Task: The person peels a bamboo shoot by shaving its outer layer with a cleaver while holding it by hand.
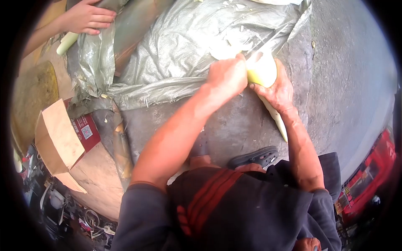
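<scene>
My right hand [277, 90] is wrapped round a thick, pale yellow-white bamboo shoot [263, 74], gripping it from the right side. A long, pale, tapering piece [274, 116] extends below that hand toward my foot; whether it belongs to the same shoot is unclear. Close against the shoot's left side, my left hand [228, 74] is closed in a fist. A thin, bright blade [260, 45] shows above the shoot, apparently of a knife in my left hand; its handle is hidden and glare washes out the edge. Pale scraps [228, 49] lie beyond my hands on a silvery woven sheet [171, 54].
Another person's hand [90, 17] rests on the sheet at the upper left, near a pale green shoot [67, 43]. Left of me are an open cardboard box [60, 138] and a brown-husked shoot [121, 144]. Cluttered tools [90, 219] and a red object [370, 175] line the lower sides.
</scene>
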`<state>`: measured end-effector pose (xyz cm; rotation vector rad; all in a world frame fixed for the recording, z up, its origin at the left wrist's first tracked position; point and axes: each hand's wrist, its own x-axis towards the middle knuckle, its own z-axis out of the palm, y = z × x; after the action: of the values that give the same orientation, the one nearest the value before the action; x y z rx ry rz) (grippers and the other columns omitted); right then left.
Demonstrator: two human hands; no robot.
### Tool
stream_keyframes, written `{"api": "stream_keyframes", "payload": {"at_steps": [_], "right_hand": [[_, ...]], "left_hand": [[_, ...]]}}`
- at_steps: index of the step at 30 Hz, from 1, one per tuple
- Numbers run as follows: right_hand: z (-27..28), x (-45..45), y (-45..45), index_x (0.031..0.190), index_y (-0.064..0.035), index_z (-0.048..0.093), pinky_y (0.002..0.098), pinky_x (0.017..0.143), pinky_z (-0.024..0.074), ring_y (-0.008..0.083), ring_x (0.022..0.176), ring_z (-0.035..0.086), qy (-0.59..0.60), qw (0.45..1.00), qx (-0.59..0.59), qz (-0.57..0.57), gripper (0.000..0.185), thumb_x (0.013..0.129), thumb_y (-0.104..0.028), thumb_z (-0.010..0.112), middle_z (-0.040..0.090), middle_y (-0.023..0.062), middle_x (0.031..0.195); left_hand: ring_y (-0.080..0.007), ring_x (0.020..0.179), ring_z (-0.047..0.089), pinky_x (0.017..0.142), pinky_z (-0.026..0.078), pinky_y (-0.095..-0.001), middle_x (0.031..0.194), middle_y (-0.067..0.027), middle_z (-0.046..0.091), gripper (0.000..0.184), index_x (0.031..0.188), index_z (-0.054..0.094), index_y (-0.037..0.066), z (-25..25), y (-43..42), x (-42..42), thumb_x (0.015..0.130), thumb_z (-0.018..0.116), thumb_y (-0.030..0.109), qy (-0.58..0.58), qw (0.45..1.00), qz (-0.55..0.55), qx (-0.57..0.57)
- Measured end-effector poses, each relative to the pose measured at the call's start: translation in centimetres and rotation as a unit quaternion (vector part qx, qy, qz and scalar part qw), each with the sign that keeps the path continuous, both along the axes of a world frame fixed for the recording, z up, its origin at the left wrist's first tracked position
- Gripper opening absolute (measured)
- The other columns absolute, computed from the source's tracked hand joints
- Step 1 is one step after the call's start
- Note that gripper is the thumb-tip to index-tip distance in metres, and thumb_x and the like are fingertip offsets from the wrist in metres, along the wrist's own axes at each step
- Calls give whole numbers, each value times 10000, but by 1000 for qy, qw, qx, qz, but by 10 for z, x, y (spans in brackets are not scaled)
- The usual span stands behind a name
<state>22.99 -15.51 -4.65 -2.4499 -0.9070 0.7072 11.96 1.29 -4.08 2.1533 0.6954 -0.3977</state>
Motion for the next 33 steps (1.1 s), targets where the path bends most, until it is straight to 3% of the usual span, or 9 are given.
{"api": "stream_keyframes", "payload": {"at_steps": [8, 11, 14, 17, 20, 23, 26, 29, 33], "right_hand": [[-10, -18, -17, 1445, 36, 377, 484, 1063, 436, 434, 1241, 493, -132, 990, 35, 16, 1148, 565, -423, 953, 531, 235, 1308], [-11, -31, -11, 1447, 15, 384, 473, 1068, 438, 429, 1263, 497, -239, 970, -7, 34, 1115, 579, -399, 948, 540, 236, 1325], [12, -18, 0, 1471, -7, 370, 455, 1094, 426, 423, 1331, 466, -88, 994, -67, 2, 1119, 590, -397, 940, 523, 243, 1389], [12, 18, -4, 1497, -23, 346, 449, 1106, 422, 398, 1350, 466, 152, 988, -11, -6, 1141, 594, -404, 930, 507, 238, 1424], [9, 16, -8, 1516, -33, 324, 451, 1106, 425, 375, 1329, 497, 284, 957, 35, -55, 1159, 597, -414, 919, 514, 225, 1408], [-3, -4, -9, 1517, -52, 329, 464, 1079, 445, 389, 1285, 537, -50, 999, -14, -8, 1132, 612, -406, 912, 533, 225, 1372], [16, -13, 5, 1530, -35, 329, 420, 1132, 413, 343, 1363, 500, -17, 996, -88, -21, 1079, 672, -367, 893, 494, 211, 1463], [5, -12, 1, 1496, -86, 360, 494, 1013, 481, 421, 1235, 553, -7, 999, -30, -35, 1057, 634, -388, 891, 548, 226, 1320], [4, -12, 4, 1484, -91, 377, 493, 984, 499, 414, 1202, 575, -18, 998, -38, -36, 1034, 632, -395, 879, 555, 218, 1303]], "left_hand": [[-471, 786, 672, 734, 508, -563, 791, -269, 683, 199, 1045, 617, -21, 18, 23, -53, 916, 562, 120, -6, 1000, 15, 2], [-479, 751, 662, 703, 499, -567, 743, -263, 667, 202, 1057, 603, -18, 24, 9, -89, 918, 575, 126, -21, 999, 40, -10], [-479, 719, 652, 667, 487, -569, 708, -261, 649, 207, 1068, 592, -12, 26, -13, -113, 924, 580, 137, -31, 996, 78, -36], [-465, 696, 649, 624, 466, -572, 670, -251, 630, 199, 1063, 578, -1, 29, -23, -125, 926, 586, 144, -29, 993, 105, -48], [-460, 683, 650, 614, 471, -569, 657, -232, 636, 174, 1039, 568, 10, 37, -21, -130, 921, 594, 135, -28, 995, 86, -34], [-452, 668, 653, 603, 481, -563, 678, -218, 656, 140, 1014, 561, 22, 37, -20, -134, 916, 597, 115, -31, 998, 61, -16], [-440, 663, 657, 600, 494, -556, 730, -197, 680, 126, 1006, 560, 34, 42, -24, -141, 902, 601, 92, -59, 997, 50, 15], [-423, 661, 662, 594, 499, -545, 777, -180, 688, 129, 999, 554, 37, 59, -24, -149, 888, 606, 78, -66, 997, 21, 16], [-409, 658, 664, 586, 502, -531, 782, -167, 684, 124, 984, 548, 40, 64, -28, -153, 879, 608, 68, -70, 997, 27, 6]]}}
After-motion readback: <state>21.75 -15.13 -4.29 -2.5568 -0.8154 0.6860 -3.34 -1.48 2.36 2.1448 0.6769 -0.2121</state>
